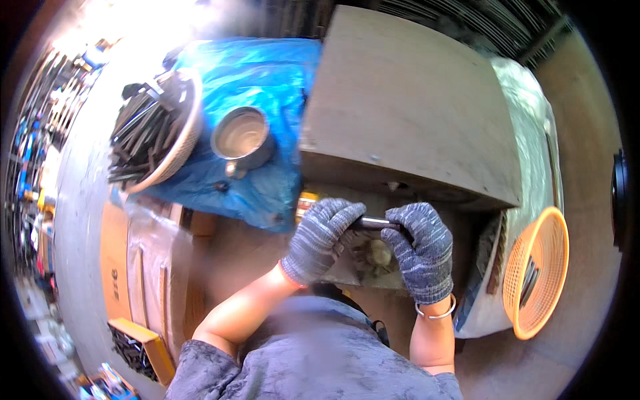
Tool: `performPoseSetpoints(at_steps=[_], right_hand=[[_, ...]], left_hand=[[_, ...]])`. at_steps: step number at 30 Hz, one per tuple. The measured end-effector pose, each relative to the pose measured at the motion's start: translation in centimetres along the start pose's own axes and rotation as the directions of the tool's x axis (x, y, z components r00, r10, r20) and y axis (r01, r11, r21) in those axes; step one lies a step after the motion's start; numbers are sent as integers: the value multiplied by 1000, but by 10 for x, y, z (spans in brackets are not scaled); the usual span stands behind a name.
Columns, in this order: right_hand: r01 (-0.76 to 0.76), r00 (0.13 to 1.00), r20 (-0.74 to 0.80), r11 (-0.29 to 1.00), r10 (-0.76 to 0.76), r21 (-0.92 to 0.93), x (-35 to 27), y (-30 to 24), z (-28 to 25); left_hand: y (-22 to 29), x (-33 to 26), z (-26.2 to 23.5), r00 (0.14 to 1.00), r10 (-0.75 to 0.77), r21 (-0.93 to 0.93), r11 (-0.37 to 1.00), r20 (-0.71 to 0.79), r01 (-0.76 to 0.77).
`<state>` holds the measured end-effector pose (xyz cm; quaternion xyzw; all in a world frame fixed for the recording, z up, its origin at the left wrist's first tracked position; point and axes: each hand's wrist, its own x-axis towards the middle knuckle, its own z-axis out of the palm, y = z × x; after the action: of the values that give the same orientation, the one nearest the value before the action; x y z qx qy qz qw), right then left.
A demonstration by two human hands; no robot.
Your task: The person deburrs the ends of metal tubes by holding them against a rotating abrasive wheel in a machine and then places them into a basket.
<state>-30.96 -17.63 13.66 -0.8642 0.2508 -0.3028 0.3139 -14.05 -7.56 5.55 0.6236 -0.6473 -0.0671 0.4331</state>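
Both of my hands wear grey knitted work gloves. My left hand point(320, 240) is closed around one end of a short dark metal bar point(375, 223). The fingers of my right hand point(423, 250) pinch its other end, so it lies nearly level between them. Right beyond my hands is the front edge of a large grey-brown metal box point(410, 100). Below that edge, in shadow under my hands, sits a pale rounded thing point(379, 255) that I cannot make out. A small yellow container point(307, 202) shows partly beside my left glove.
A blue plastic sheet point(280, 73) at left bears a metal mug point(253, 160) and a pale basket point(191, 143) of dark metal strips point(143, 130). Cardboard boxes point(115, 260) stand near left. An orange basket point(559, 250) with a few metal pieces is at right.
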Motion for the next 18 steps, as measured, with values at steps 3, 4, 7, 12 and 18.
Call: performPoseSetpoints(at_steps=[3, 4, 7, 12, 18], right_hand=[[211, 977, -26, 975, -213, -70, 50, -25, 30], [292, 953, -42, 946, -300, -143, 66, -32, 39], [387, 920, 8, 908, -391, -161, 126, -50, 78], [511, 858, 247, 799, -451, -317, 208, -49, 161], [533, 812, 525, 692, -255, -487, 233, -37, 238]], left_hand=[[-12, 8, -50, 965, 30, 258, 965, -262, 40], [-14, 4, -61, 921, 5, 242, 965, -389, 97], [-23, -28, -88, 873, -36, 158, 979, -487, 128], [-39, -84, -93, 910, -236, 68, 959, -341, 275], [-51, -121, -108, 823, -449, -12, 880, -347, 475]])
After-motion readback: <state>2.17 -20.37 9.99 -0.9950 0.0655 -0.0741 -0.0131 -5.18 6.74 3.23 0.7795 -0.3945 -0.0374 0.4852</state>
